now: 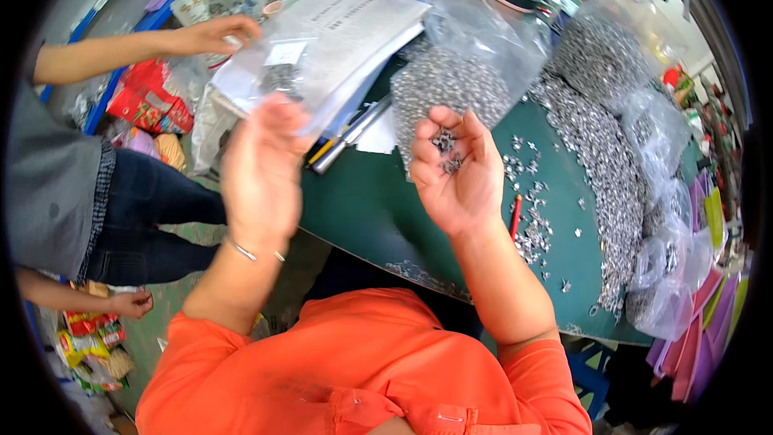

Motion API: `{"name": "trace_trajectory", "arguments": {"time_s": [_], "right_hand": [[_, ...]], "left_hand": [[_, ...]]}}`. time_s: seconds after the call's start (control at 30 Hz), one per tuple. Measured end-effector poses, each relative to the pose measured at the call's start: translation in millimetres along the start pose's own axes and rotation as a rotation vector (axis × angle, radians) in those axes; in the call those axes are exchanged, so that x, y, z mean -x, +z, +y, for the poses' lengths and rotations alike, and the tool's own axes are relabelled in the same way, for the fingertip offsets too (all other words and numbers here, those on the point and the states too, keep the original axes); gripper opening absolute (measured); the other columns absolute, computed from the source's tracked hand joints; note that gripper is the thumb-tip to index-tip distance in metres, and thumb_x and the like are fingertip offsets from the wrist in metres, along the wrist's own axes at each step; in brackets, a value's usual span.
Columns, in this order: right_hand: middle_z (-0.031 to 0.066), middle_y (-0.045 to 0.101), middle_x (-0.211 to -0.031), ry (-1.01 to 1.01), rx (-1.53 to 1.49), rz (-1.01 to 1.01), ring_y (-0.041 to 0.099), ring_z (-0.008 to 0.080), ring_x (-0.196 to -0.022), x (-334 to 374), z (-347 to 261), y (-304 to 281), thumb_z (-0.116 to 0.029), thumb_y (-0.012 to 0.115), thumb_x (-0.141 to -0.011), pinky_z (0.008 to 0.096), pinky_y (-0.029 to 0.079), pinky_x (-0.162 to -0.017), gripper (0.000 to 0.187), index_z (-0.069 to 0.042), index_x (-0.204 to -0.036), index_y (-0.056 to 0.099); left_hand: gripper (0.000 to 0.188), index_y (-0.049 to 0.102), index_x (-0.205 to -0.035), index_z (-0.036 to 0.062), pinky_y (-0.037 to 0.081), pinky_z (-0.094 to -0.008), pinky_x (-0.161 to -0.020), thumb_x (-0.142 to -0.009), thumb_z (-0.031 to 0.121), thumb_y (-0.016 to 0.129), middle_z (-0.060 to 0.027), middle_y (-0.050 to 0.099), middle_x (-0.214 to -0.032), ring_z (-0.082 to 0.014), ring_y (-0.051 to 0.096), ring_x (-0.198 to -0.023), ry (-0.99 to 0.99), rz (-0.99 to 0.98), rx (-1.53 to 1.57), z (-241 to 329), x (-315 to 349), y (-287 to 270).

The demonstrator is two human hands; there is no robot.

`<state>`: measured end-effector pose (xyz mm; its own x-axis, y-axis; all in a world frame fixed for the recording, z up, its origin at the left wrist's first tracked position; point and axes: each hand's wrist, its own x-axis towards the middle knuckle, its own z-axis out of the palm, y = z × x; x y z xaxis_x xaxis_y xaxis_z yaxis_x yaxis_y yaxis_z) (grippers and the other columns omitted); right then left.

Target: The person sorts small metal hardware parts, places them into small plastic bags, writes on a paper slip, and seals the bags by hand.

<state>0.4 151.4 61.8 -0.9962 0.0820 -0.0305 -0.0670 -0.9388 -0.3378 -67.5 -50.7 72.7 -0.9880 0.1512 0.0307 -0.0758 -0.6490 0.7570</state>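
My right hand (460, 173) is palm up over the green table (378, 213), its fingers curled around a few small dark metal pieces (448, 153). Just beyond it lies a clear plastic bag (451, 84) filled with small silvery metal parts. My left hand (264, 169) is raised near the table's left edge, smeared by motion, so its fingers do not show clearly. Close to its fingertips is a small clear bag (282, 76) with a white label and grey pieces inside, over a stack of papers (346, 20). Whether the hand touches that bag I cannot tell.
A long heap of metal parts (600, 185) runs down the table's right side, beside more filled bags (656, 266). Loose pieces surround a red pen (515, 217). At left stands another person, one hand (217, 35) over the papers. Pens (350, 135) lie beside the stack.
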Motion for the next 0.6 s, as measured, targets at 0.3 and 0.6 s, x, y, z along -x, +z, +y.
{"name": "trace_trajectory", "arguments": {"time_s": [0.3,0.6], "right_hand": [[0.0077,0.062,-0.095,-0.502,1.028,-0.267,0.057,0.0127,-0.086,-17,81,55,-0.01,0.048,-0.098,0.0255,0.045,-0.08,0.016,0.001,-0.101,0.059],[0.0056,0.063,-0.096,-0.563,1.252,-0.215,0.058,0.0133,-0.085,-19,74,35,0.0,0.07,-0.08,0.0265,0.046,-0.073,0.026,-0.002,-0.103,0.058]], "left_hand": [[0.051,0.049,-0.128,-0.003,0.03,-0.0427,-0.112,-0.102,0.036,0.029,-0.0183,0.05,-0.133,-0.03,0.044,-0.127,-0.463,-0.39,0.91,-32,13,0],[0.057,0.029,-0.145,0.0004,0.012,-0.0476,-0.118,-0.102,0.037,0.027,-0.015,0.018,-0.156,-0.028,0.014,-0.145,-0.276,-0.265,0.935,1,3,-13]]}}
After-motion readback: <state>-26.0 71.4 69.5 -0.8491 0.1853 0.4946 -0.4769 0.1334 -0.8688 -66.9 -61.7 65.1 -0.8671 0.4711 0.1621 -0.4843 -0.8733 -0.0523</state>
